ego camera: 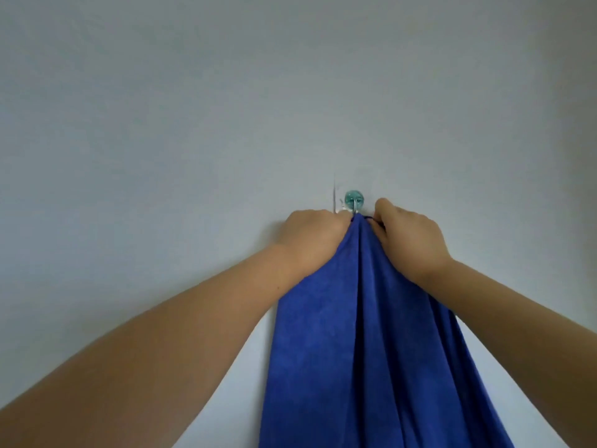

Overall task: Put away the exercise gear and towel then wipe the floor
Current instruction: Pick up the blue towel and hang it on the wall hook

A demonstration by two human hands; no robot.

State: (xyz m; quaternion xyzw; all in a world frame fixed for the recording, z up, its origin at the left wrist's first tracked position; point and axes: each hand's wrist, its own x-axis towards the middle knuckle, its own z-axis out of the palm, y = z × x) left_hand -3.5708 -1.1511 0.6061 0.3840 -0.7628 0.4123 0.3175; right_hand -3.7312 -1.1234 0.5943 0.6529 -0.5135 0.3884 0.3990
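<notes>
My left hand (311, 234) is curled tight around the bunched top of the deep blue, soft microfibre towel (365, 334), and my right hand (408, 236) pinches the same gathered edge just beside it, with a thin dark loop showing at its fingers. Between and just above my two hands I see a small metal wall hook with a round teal glass knob (354, 199), the towel's top right up against it. From my hands the towel hangs down in long folds against the plain pale grey wall (290, 92).

Both forearms are bare, with no sleeves showing.
</notes>
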